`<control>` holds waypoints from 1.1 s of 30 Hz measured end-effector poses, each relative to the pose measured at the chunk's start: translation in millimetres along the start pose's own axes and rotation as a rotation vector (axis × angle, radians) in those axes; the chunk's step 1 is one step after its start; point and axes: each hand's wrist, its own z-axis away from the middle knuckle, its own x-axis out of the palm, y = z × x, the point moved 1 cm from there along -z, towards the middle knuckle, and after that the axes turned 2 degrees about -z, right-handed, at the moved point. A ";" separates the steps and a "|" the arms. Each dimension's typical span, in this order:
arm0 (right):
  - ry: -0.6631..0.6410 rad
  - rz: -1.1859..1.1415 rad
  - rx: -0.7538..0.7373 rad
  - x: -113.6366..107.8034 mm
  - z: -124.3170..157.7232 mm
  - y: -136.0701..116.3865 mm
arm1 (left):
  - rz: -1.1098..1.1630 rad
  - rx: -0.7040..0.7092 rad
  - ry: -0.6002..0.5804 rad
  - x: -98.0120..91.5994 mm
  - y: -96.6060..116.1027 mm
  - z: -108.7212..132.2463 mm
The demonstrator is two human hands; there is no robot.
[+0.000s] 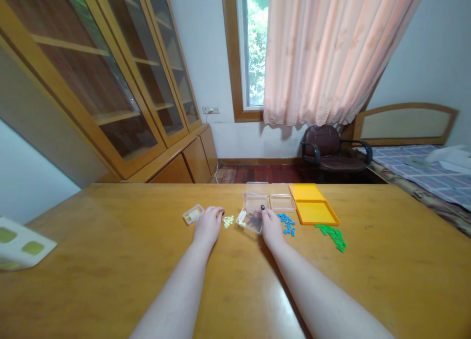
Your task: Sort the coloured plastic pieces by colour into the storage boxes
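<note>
My right hand grips the right side of a clear plastic box, its thumb on the rim. The box is tilted above the table, with a white label and a few pale bits at its left end. Just left of it lies a small heap of pale yellow pieces. Beside that heap my left hand is closed with curled fingers; whatever they hold is hidden. A small clear box with yellow contents and a white label sits left of that hand. Blue pieces are scattered close to my right hand.
An open yellow case stands to the right, with green pieces in front of it. Behind the blue pieces is another clear box. A white sheet with cutouts is at the table's left edge. Beyond the wooden table stands a chair.
</note>
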 end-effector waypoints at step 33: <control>0.001 0.020 -0.011 0.7 2.1 -2.9 | -0.149 -0.063 -0.210 5.2 -7.3 0.8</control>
